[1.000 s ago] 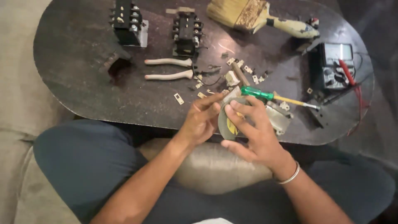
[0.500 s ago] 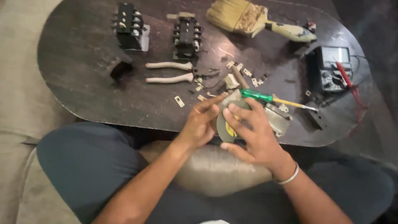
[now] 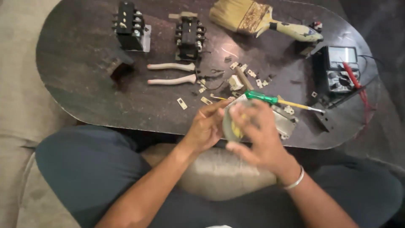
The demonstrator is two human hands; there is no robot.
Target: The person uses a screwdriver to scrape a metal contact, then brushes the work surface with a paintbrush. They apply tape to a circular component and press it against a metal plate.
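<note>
two hands close around a small round part at the table's edge

the person sits cross-legged behind a low dark oval table (image 3: 84, 97), with a pale cushion (image 3: 219, 173) in the lap. both hands meet just over the near rim of the table. between them is a small round greyish part (image 3: 231, 124) with a bit of yellow showing on it; it is blurred, so i cannot tell what it is. the left hand (image 3: 206, 126) holds it from the left side, fingers curled and the thumb pointing up toward the table. the right hand (image 3: 257, 133) cups over it from the right, fingers bent and pressed onto its face, a thin bangle (image 3: 295, 180) on the wrist.

just behind the right hand lies a screwdriver (image 3: 278, 100) with a green handle and yellow shaft, its tip pointing right, and under it a flat metal plate (image 3: 287, 122). small brass and white bits (image 3: 244, 71) are scattered near the middle of the table. left of them lie pliers (image 3: 173, 72) with pale handles. further back stand two black blocky electrical units (image 3: 128, 27), (image 3: 190, 37), well apart from the hands. a worn paintbrush (image 3: 261, 21) lies at the far edge, and a dark meter (image 3: 339, 69) with a red lead sits at the right.
</note>
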